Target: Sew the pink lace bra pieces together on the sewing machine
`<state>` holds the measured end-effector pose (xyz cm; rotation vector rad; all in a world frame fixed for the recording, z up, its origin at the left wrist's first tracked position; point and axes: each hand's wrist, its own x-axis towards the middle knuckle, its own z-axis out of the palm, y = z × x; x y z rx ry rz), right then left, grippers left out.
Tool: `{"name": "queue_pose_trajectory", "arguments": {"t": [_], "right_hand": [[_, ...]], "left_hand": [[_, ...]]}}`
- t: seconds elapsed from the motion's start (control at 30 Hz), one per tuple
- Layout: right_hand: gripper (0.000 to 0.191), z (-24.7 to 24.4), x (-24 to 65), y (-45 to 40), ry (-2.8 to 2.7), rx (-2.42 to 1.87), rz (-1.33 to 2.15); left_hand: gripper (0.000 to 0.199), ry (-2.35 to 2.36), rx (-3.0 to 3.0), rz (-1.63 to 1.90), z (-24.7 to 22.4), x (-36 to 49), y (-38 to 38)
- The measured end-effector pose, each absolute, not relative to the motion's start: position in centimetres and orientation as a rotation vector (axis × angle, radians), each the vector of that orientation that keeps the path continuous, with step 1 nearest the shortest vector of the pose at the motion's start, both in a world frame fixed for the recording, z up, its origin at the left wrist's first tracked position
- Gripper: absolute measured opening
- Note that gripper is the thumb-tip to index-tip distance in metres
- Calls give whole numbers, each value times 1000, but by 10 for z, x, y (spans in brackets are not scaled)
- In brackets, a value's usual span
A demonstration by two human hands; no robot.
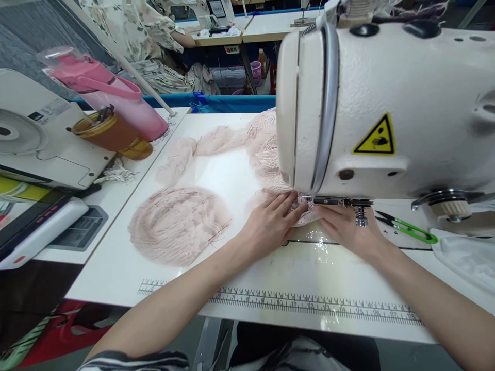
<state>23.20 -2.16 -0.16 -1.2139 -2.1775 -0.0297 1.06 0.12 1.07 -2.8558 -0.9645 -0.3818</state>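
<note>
Pale pink lace fabric (270,172) passes under the head of a white sewing machine (386,93). My left hand (270,221) is closed on the lace just left of the presser foot, with its fingers bent over the cloth. On the other side, my right hand (351,229) grips the lace's near edge; the metal attachment (340,201) hides part of its fingers. The needle point is hidden behind the machine head and my fingers. A coiled heap of the same lace (180,224) lies left of my forearm, and a sheer strip trails behind it.
Green thread snips (410,229) and a white cloth (464,257) lie right of my right hand. A printed ruler (290,304) runs along the table's front edge. At left stand a pink bottle (116,98), a tilted amber cup (112,134) and another machine (42,129). A person's sleeve (131,28) shows behind.
</note>
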Motion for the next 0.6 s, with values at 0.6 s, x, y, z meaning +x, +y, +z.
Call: {"name": "queue_pose_trajectory", "arguments": {"t": [0.6], "right_hand": [[26, -4, 229, -26, -2432, -1086, -289]], "left_hand": [[34, -649, -2872, -529, 8, 2, 7]]}}
